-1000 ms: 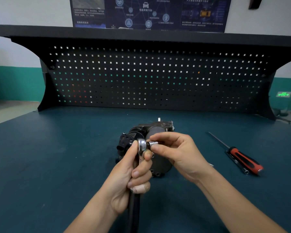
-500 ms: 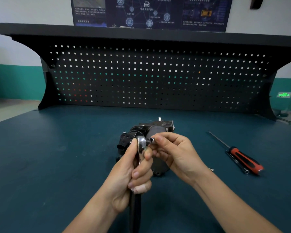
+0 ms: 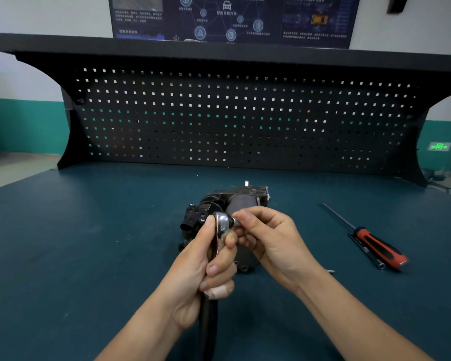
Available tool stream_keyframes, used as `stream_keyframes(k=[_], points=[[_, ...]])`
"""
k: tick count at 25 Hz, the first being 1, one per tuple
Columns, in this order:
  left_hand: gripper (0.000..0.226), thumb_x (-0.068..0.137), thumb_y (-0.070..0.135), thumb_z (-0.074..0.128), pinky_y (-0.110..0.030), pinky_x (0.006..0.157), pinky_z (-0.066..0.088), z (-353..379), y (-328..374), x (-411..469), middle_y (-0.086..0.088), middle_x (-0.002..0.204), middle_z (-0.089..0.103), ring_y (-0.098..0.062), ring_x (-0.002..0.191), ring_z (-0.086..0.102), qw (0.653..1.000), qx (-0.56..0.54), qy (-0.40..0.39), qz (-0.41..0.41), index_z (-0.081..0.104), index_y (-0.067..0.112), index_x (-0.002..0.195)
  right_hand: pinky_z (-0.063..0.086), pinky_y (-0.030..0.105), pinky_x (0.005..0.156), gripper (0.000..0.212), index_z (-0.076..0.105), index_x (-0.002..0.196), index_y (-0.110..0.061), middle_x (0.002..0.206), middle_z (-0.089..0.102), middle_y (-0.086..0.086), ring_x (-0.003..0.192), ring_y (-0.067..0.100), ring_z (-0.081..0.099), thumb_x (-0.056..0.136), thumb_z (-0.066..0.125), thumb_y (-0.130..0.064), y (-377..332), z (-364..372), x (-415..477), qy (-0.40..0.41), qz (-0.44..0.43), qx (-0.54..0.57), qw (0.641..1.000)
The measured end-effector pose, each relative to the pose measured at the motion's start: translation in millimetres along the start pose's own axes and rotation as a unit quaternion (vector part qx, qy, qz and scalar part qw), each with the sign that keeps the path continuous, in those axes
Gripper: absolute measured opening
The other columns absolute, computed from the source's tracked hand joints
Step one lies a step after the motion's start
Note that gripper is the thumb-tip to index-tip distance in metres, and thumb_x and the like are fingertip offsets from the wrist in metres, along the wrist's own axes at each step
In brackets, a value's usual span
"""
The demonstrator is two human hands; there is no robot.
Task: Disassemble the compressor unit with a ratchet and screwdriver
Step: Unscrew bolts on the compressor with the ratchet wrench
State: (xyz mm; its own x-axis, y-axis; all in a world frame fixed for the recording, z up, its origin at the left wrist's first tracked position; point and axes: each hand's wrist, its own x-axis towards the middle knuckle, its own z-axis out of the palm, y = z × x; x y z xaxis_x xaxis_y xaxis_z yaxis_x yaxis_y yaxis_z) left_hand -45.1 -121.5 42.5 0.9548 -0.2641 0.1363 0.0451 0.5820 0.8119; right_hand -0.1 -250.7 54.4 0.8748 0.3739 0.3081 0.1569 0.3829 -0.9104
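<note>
The dark compressor unit point(image 3: 235, 199) lies on the blue-green bench top point(image 3: 89, 243), mostly hidden behind my hands. My left hand point(image 3: 206, 267) grips the ratchet point(image 3: 220, 225) upright by its neck, chrome head up, with the black handle running down past my wrist. My right hand point(image 3: 268, 238) pinches a small socket point(image 3: 235, 220) at the right side of the ratchet head. The fingers cover most of the socket. A red and black screwdriver point(image 3: 375, 246) lies on the bench to the right.
A black pegboard back panel point(image 3: 245, 118) stands along the far edge of the bench under a shelf. A thin metal bar point(image 3: 365, 252) lies beside the screwdriver. A small screw point(image 3: 330, 270) rests by my right wrist.
My right hand's fingers have closed in on the ratchet head, so the small socket that stuck out to the right a second ago now sits tight against it, nearly covered.
</note>
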Motion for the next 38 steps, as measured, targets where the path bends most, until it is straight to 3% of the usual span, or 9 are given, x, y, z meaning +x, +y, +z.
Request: stream_keyframes(k=[5, 10, 14, 19, 22, 24, 27, 33, 38], points=[[0.045, 0.077, 0.052, 0.043, -0.008, 0.027, 0.023, -1.3, -2.2, 1.1, 0.008, 0.036, 0.028, 0.002, 0.024, 0.02, 1.0, -0.01, 0.002, -0.011, 0.063, 0.017, 0.058, 0.053, 0.023, 0.067, 0.015, 0.074, 0.07, -0.019, 0.066, 0.068, 0.002, 0.065, 0.013, 0.064, 0.063, 0.072, -0.032, 5.2, -0.1, -2.8, 0.008, -0.055, -0.045, 0.997], [0.047, 0.078, 0.054, 0.042, -0.01, 0.026, 0.022, -0.9, -6.6, 3.2, 0.008, 0.036, 0.028, 0.001, 0.024, 0.02, 0.998, -0.028, 0.014, -0.047, 0.062, 0.017, 0.057, 0.048, 0.013, 0.062, 0.005, 0.073, 0.071, -0.026, 0.065, 0.07, -0.007, 0.064, 0.003, 0.065, 0.071, 0.068, -0.026, 9.3, -3.8, -5.9, 0.02, -0.16, -0.144, 0.976], [0.045, 0.078, 0.051, 0.044, -0.01, 0.026, 0.022, 0.0, -6.2, 5.6, 0.008, 0.038, 0.029, 0.002, 0.025, 0.022, 0.995, -0.075, 0.017, -0.062, 0.064, 0.014, 0.059, 0.045, 0.007, 0.066, 0.011, 0.071, 0.078, -0.03, 0.071, 0.07, -0.016, 0.071, -0.006, 0.064, 0.078, 0.068, -0.019, -0.2, -3.1, -2.4, 0.021, -0.145, -0.239, 0.96], [0.044, 0.08, 0.046, 0.046, -0.011, 0.023, 0.021, -4.7, -1.9, 6.6, 0.007, 0.04, 0.029, -0.002, 0.033, 0.009, 0.989, -0.132, 0.027, -0.063, 0.064, 0.011, 0.062, 0.038, 0.007, 0.077, 0.045, 0.06, 0.118, -0.037, 0.098, 0.059, -0.027, 0.078, -0.004, 0.057, 0.086, 0.038, -0.059, -37.2, -58.9, -43.8, 0.061, -0.153, -0.582, 0.796], [0.043, 0.081, 0.045, 0.048, -0.011, 0.023, 0.021, -4.0, -1.1, 8.5, 0.007, 0.04, 0.029, -0.002, 0.034, 0.008, 0.986, -0.157, 0.032, -0.054, 0.064, 0.01, 0.061, 0.037, 0.003, 0.075, 0.039, 0.047, 0.108, -0.059, 0.11, 0.048, -0.034, 0.078, -0.007, 0.055, 0.075, 0.036, -0.077, -47.0, -104.3, -99.2, -0.021, 0.035, -0.694, 0.718], [0.046, 0.082, 0.051, 0.056, -0.011, 0.023, 0.023, -0.2, -3.0, 9.5, 0.006, 0.041, 0.03, -0.002, 0.034, 0.009, 0.986, -0.148, 0.024, -0.067, 0.064, 0.011, 0.061, 0.038, 0.005, 0.076, 0.028, 0.05, 0.111, -0.053, 0.11, 0.043, -0.03, 0.083, -0.007, 0.054, 0.083, 0.053, -0.054, -35.7, -124.5, -111.7, -0.063, 0.12, -0.719, 0.681], [0.043, 0.079, 0.051, 0.058, -0.012, 0.023, 0.024, 2.5, -2.8, 8.3, 0.006, 0.041, 0.03, -0.002, 0.035, 0.008, 0.99, -0.116, 0.027, -0.078, 0.063, 0.012, 0.061, 0.038, 0.006, 0.078, 0.022, 0.069, 0.105, -0.028, 0.102, 0.054, -0.015, 0.08, -0.004, 0.053, 0.088, 0.057, -0.019, -22.9, -136.6, -90.1, -0.016, 0.087, -0.711, 0.698], [0.038, 0.084, 0.042, 0.045, -0.01, 0.023, 0.018, -0.6, -0.7, 6.3, 0.007, 0.041, 0.027, -0.004, 0.037, 0.005, 0.989, -0.119, 0.071, -0.052, 0.057, 0.011, 0.067, 0.047, 0.036, 0.089, 0.028, 0.067, 0.104, -0.01, 0.11, 0.064, 0.008, 0.102, 0.027, 0.059, 0.089, 0.044, -0.004, 0.1, -168.2, -12.0, 0.046, 0.088, -0.808, 0.581], [0.034, 0.083, 0.042, 0.045, -0.008, 0.024, 0.016, -11.0, 12.2, -1.9, 0.007, 0.042, 0.026, -0.003, 0.037, 0.004, 0.995, -0.048, 0.08, -0.028, 0.053, 0.012, 0.068, 0.045, 0.036, 0.094, 0.031, 0.059, 0.117, -0.007, 0.135, 0.051, 0.014, 0.114, 0.028, 0.054, 0.091, 0.041, -0.006, 5.8, -178.5, 13.9, 0.099, 0.127, -0.825, 0.542]])
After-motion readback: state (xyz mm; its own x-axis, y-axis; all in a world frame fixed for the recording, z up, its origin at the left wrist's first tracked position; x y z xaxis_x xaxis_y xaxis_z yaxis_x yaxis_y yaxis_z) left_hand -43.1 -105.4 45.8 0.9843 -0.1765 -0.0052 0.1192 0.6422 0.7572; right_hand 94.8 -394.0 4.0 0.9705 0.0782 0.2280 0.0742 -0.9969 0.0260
